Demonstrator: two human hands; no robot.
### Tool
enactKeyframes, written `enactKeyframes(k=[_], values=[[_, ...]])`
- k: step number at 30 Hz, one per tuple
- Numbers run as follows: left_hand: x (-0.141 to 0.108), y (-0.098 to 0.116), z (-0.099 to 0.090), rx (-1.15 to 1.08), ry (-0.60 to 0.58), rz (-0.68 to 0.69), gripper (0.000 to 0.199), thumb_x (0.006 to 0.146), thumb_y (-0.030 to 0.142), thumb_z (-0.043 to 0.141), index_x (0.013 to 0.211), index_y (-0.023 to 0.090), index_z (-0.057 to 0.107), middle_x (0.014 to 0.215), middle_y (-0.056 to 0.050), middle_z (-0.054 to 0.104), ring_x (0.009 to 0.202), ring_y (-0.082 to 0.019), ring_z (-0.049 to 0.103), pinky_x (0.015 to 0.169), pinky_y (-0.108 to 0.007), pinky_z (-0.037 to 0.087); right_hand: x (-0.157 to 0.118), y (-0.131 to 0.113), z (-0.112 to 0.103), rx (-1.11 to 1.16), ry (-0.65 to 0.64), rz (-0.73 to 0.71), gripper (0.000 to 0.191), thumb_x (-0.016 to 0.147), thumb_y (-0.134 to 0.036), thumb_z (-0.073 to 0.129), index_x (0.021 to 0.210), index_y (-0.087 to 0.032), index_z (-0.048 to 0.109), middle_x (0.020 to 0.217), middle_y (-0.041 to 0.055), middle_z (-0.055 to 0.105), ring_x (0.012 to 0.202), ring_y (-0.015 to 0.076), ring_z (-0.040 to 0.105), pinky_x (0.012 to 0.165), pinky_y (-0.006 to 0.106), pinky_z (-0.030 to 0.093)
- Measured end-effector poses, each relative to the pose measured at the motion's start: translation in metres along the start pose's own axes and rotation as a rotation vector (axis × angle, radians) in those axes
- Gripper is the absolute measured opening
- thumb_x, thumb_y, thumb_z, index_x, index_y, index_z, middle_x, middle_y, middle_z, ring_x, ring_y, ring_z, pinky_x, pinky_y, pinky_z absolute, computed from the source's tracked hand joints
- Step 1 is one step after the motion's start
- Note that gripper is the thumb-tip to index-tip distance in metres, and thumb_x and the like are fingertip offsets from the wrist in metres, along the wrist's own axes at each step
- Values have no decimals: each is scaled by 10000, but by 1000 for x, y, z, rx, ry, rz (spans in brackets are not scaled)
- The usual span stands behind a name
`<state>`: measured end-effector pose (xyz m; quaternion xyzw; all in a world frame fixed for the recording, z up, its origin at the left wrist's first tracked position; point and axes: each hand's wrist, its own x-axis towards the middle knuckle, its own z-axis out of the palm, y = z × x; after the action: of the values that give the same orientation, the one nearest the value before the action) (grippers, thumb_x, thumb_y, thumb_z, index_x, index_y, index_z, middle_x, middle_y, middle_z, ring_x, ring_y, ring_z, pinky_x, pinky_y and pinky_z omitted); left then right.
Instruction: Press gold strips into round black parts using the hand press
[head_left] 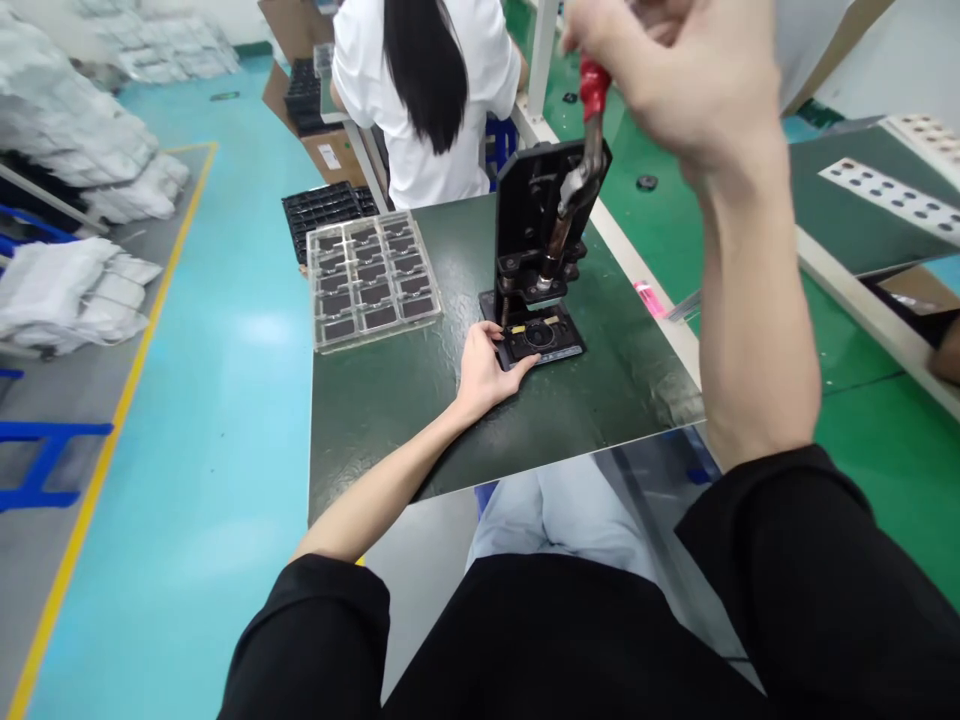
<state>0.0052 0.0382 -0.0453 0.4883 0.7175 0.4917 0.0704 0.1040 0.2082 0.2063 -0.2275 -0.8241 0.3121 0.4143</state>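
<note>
- Right hand (675, 80): closed, at the far right of the bench, fist wrapped around the red grip (594, 88) of the lever; slightly blurred.
- Left hand (484, 375): open, palm down, its fingers (517, 365) lying on the near edge of the fixture.
- Hand press (547, 215): black metal, upright on the bench, its steel lever rising toward the far right; the ram stands above the fixture.
- Fixture (540, 338): black, flat, with a round recess and small yellow strips, seated on the base of the hand press, between the press column and the left hand.
- Clear plastic tray (371, 280): left of the hand press, lying flat on the bench, its compartments holding dark rectangular pieces.
- Black tray stack (322, 215): just beyond the clear plastic tray, past the far left corner of the bench.
- Bench mat (525, 440): dark green, glossy, covering the bench top.
- Pink item (649, 298): small, near the right edge of the bench.
- Black sleeves (787, 560): on both arms of the person, in the near foreground.
- Co-worker (420, 100): seated at the far side in a white shirt, back turned.
- Cardboard box (330, 155): beside the co-worker, on the left.
- White bagged bundles (67, 110): piled at the far left, beyond a yellow floor line (112, 420).
- Perforated sheet (896, 198): on a green bench at the far right.
</note>
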Motion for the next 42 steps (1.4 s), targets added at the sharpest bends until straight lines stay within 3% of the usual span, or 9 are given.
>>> enactKeyframes(k=[2,4,7,8,12,15,22,27,42], values=[[1,-1,-1,2,-5,14,631,684,421,930,1024,247,428,958,-16,555,884,-215,612,784,-368,520,21,17,10,-103,-46,87,374,931,-479,707,717,-173,698,670,-56,586,669,46,545,659,251,403],[1,-2,-2,2,-5,29,615,690,421,924,1005,246,426,947,-12,540,864,-208,600,774,-363,514,19,40,18,-201,74,115,485,954,-594,626,741,-164,694,691,-32,599,650,53,515,640,256,398],[2,-3,-4,7,-2,44,590,706,423,910,994,245,427,934,-9,529,834,-200,580,764,-361,509,-34,71,27,-271,425,160,606,1048,-656,392,850,-160,679,784,33,652,661,87,470,654,271,428],[2,-3,-5,12,-2,49,579,712,420,904,995,245,430,932,-9,527,830,-200,576,764,-362,509,-62,77,30,-303,467,183,630,1055,-678,334,866,-178,669,775,41,643,667,109,485,651,283,444],[1,-6,-7,45,-16,74,527,740,398,870,1011,238,448,934,-14,525,839,-204,570,771,-369,515,-176,90,58,-403,261,259,581,952,-781,507,884,-226,664,777,61,655,745,219,617,689,369,518],[2,-9,-9,70,-23,99,495,753,381,851,1016,237,456,936,-19,524,840,-209,568,773,-379,518,-214,89,83,-489,91,327,636,893,-821,557,1034,-210,664,963,138,724,926,312,648,799,447,547],[4,-14,-12,105,-8,106,479,752,387,841,1025,237,477,933,-22,522,810,-207,552,747,-385,517,-186,71,96,-623,-102,383,615,962,-720,530,1050,-124,649,1020,252,698,1076,414,607,908,524,515],[7,-16,-16,124,-18,138,433,768,370,811,1018,240,483,950,-36,542,806,-211,549,748,-402,516,-178,53,101,-662,-150,419,513,1007,-579,566,1163,-98,654,1129,257,699,1134,408,604,947,538,516],[15,-16,-23,147,-78,146,404,755,357,781,1003,228,490,974,-50,560,821,-214,557,763,-392,514,-156,38,98,-675,-266,491,436,1019,-435,596,1173,-38,686,1140,236,739,1142,341,656,916,397,572]])
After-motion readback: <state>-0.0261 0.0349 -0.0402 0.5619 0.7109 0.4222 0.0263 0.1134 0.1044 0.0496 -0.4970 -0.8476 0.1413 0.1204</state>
